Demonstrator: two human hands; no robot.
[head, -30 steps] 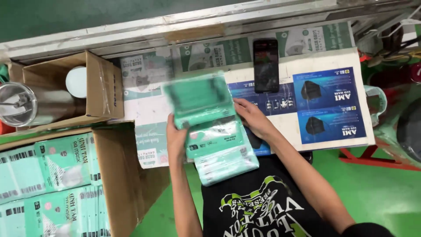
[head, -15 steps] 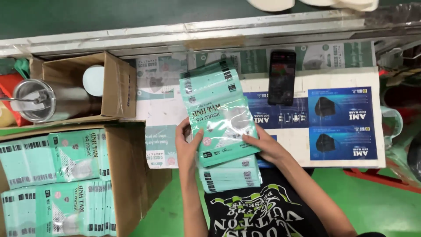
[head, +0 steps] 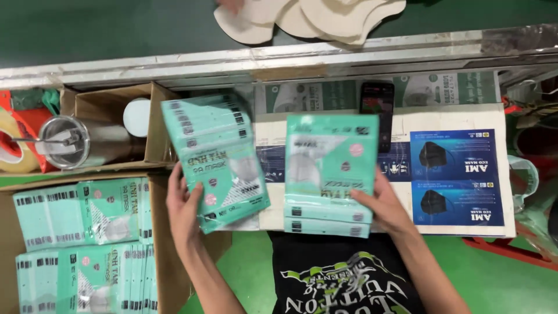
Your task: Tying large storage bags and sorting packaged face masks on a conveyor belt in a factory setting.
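My left hand (head: 185, 204) grips a stack of teal mask packets (head: 214, 157), tilted and held over the gap between the work board and the carton. My right hand (head: 382, 204) holds a second stack of the same teal packets (head: 329, 168) flat against the white work board (head: 407, 227). The two stacks are apart, side by side. A large cardboard carton (head: 158, 256) at the lower left holds rows of the same packets (head: 81, 244).
A black phone (head: 376, 110) lies on the board above the right stack. Blue mask cartons (head: 453, 174) are printed or laid flat at the right. An open cardboard box with a steel tumbler (head: 70, 142) stands at the left, beside a tape roll (head: 11, 145). Beige cut shapes (head: 308, 17) lie on the green conveyor.
One pile held by both hands has been split in two. My left hand has carried its part to the left, my right hand keeps the other part at the centre.
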